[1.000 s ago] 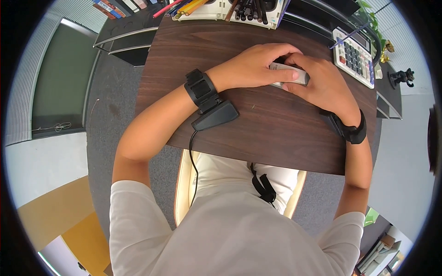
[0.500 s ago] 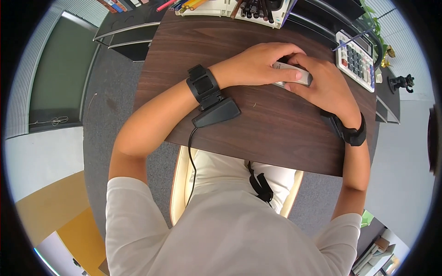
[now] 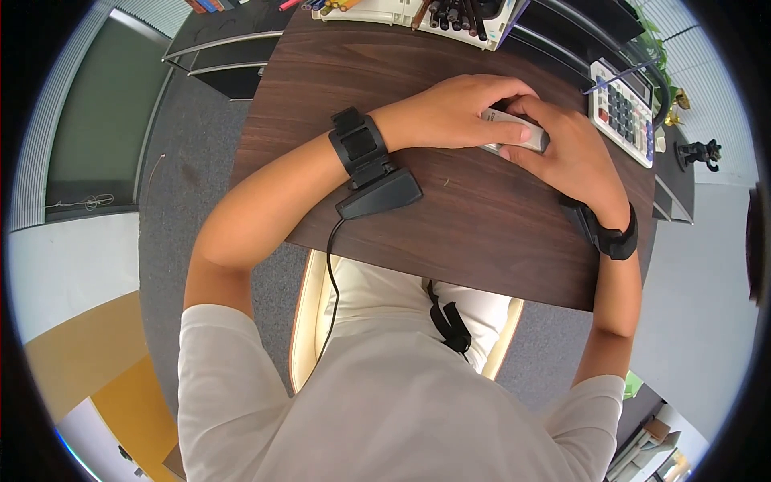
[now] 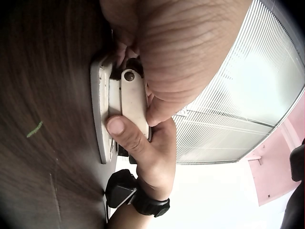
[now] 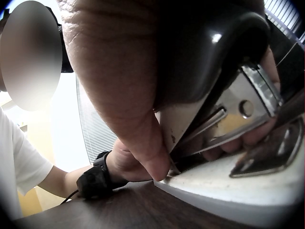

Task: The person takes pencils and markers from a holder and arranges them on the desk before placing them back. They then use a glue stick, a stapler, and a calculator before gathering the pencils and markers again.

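Note:
Both hands grip a stapler [image 3: 537, 143] near the far right part of the dark wooden desk. My left hand [image 3: 450, 114] reaches across from the left, its thumb laid along the stapler's pale grey top. From the right, my right hand [image 3: 577, 153] curls round the other end, thumb at the near side. In the left wrist view the stapler's arm [image 4: 134, 102] with its round pivot pin stands over the pale base. The right wrist view shows the metal nose [image 5: 245, 107] raised above the base's metal plate [image 5: 269, 155]. Fingers hide much of the stapler's far side.
A white calculator [image 3: 622, 112] lies right of the hands. At the desk's far edge stands a white organizer [image 3: 377, 14] with dark pens [image 3: 454, 16] and coloured pencils. A small black figurine [image 3: 700, 153] stands farther right. A cable [image 3: 333, 281] hangs from the left wrist camera.
Both hands keep their grip on the stapler, with no clear movement against the desk. The head view has shifted slightly, so the desk and hands appear a little farther right.

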{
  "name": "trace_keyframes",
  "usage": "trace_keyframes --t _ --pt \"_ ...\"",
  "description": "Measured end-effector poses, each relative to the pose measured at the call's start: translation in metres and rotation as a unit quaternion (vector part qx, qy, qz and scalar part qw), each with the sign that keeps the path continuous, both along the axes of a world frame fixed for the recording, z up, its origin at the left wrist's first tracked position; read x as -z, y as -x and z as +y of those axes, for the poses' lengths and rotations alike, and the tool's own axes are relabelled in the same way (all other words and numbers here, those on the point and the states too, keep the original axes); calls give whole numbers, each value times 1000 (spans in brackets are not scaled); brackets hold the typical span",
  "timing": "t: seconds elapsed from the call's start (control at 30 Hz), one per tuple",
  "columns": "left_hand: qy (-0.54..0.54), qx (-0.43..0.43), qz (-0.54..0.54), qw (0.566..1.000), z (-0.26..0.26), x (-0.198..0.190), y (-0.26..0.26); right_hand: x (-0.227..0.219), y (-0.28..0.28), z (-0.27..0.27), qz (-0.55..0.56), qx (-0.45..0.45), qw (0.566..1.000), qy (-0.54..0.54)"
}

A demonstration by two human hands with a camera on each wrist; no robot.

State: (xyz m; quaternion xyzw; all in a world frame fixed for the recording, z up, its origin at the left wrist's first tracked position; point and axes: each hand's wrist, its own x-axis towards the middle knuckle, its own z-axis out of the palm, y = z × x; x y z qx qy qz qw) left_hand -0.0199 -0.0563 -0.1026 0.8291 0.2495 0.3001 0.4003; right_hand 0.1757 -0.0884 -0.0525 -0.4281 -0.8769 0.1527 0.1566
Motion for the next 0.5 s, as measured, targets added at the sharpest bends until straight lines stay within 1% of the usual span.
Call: trace_keyframes --t 0.5 --pt "19 7 2 1000 0 -3 1 -4 1 -1 1 6 1000 21"
